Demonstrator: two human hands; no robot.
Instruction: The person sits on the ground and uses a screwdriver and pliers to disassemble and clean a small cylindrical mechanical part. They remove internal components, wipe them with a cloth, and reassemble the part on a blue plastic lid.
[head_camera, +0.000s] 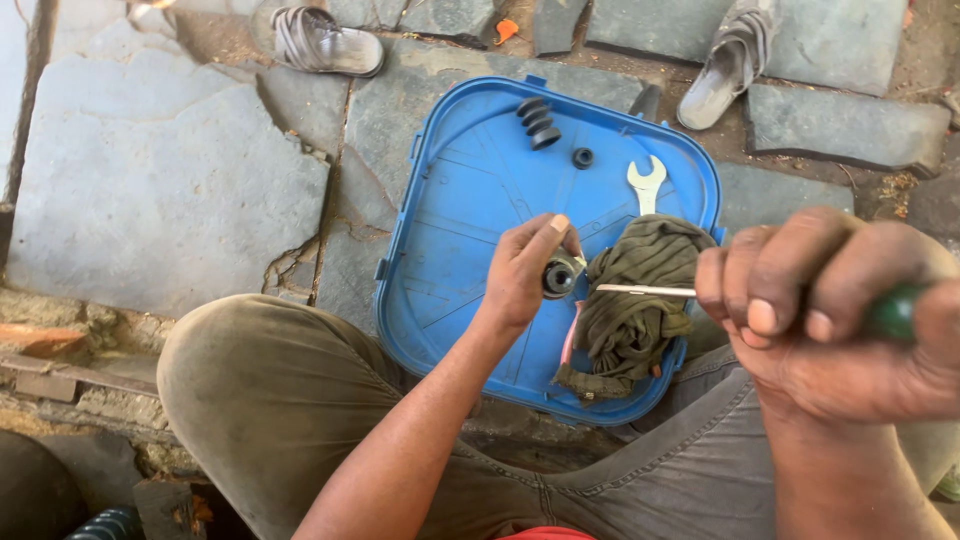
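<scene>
A small black round metal part (558, 277) sits pinched in the curled fingers of the left hand (525, 275), over the blue plastic tray lid (455, 200). The right hand (830, 310) is fisted tight around a green-handled screwdriver (660, 291), its tip just beside the part. A crumpled olive cloth (635, 300) lies beneath, and a silver open-end wrench (646, 184) beyond the fingertips.
</scene>
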